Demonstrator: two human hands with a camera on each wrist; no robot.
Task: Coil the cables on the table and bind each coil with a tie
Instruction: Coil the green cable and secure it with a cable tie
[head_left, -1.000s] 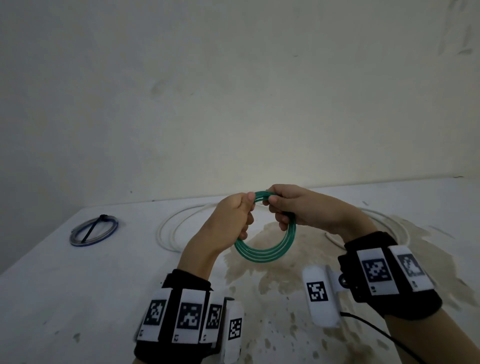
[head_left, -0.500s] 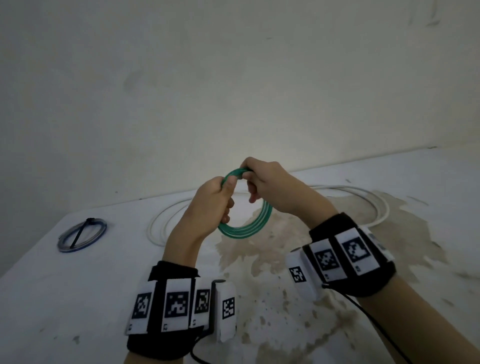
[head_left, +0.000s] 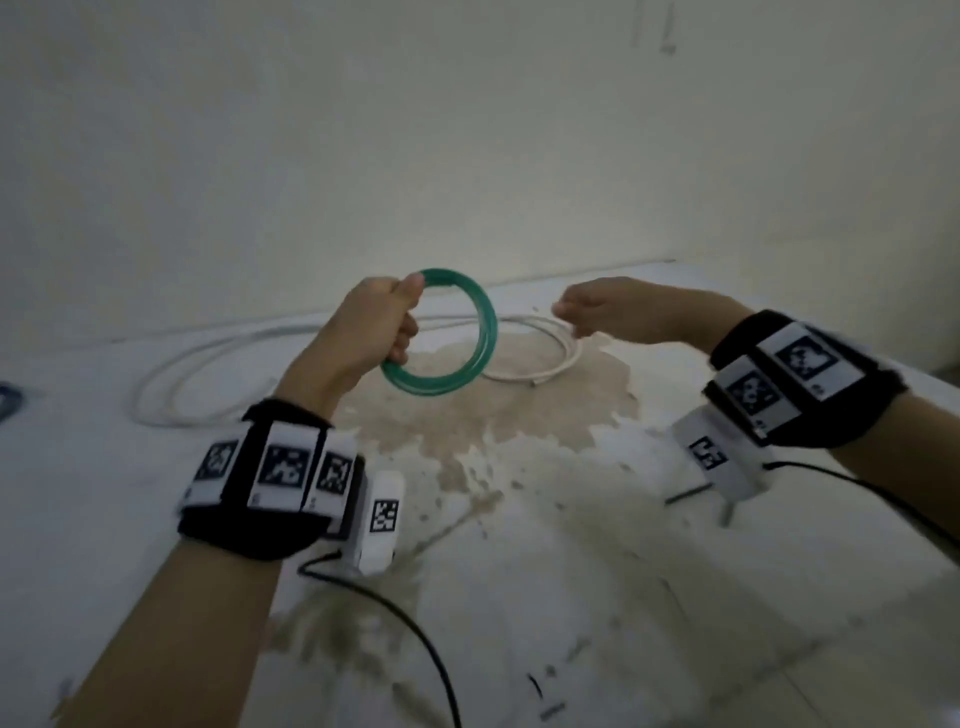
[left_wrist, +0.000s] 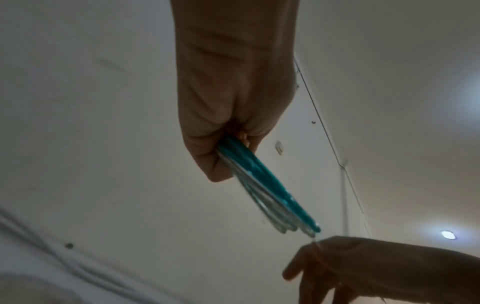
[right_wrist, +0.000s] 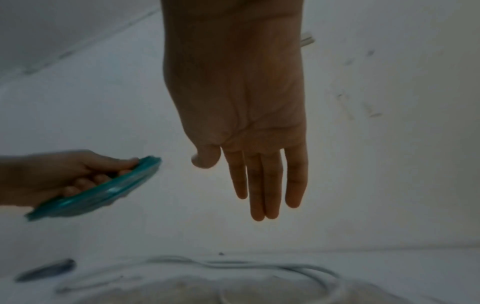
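Observation:
My left hand (head_left: 387, 325) grips a green cable coil (head_left: 475, 340) at its left side and holds it upright above the table. The same green coil (left_wrist: 262, 185) juts from that fist (left_wrist: 228, 142) in the left wrist view, and shows at the left as a green coil (right_wrist: 103, 191) in the right wrist view. My right hand (head_left: 587, 312) hovers to the right of the coil, apart from it, holding nothing. Its fingers (right_wrist: 262, 185) are straight. A loose white cable (head_left: 545, 358) lies on the table behind the coil.
The white table (head_left: 571, 597) has a large brown stain in the middle. A bound blue coil (head_left: 8, 402) lies at the far left edge; it shows as a blue coil (right_wrist: 46, 269) in the right wrist view. Black wrist-camera leads (head_left: 415, 639) trail near my forearms. A wall stands behind.
My right hand has let go of the green coil and moved away to the right with its fingers straightened. My left hand keeps the coil and holds it alone.

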